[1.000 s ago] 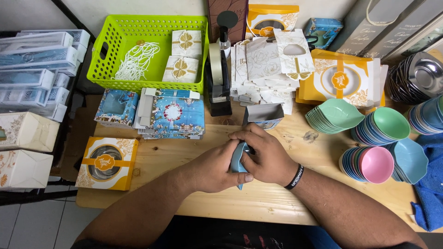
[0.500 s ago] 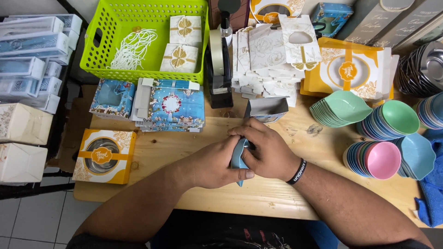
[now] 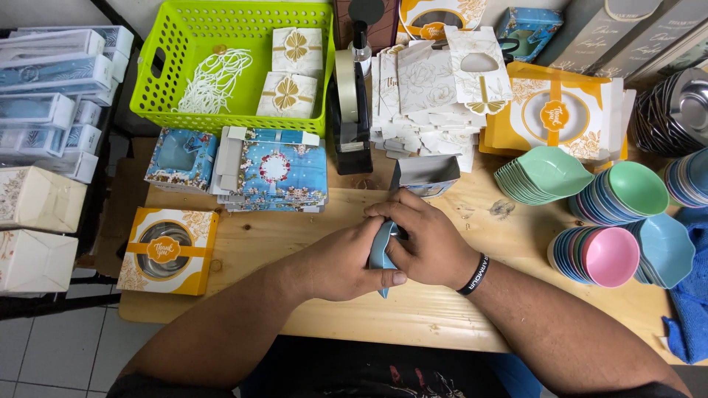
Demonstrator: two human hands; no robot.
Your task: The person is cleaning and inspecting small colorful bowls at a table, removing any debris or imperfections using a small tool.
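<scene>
At the wooden table's [image 3: 442, 309] near edge, both hands are pinching a small blue dish [image 3: 381, 254] upright between them; the left hand [image 3: 343, 262] and right hand [image 3: 428, 243] are curling their fingers tight around it for grip.

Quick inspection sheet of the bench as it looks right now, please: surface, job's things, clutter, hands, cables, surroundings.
Surface: wooden table, pale, marked, bare patch in front of the hands.
Job's things: small blue dish, held on edge between both hands; mostly covered.
Clutter: green basket with white cords and two boxed items; tape dispenser; blue flat cartons; white flat cartons; orange window box; stacked bowls in green, blue, pink.
Hands: left hand and right hand both clasp the dish.
Cables: nothing seen.
Surroundings: tiled floor; white boxes at left.
</scene>
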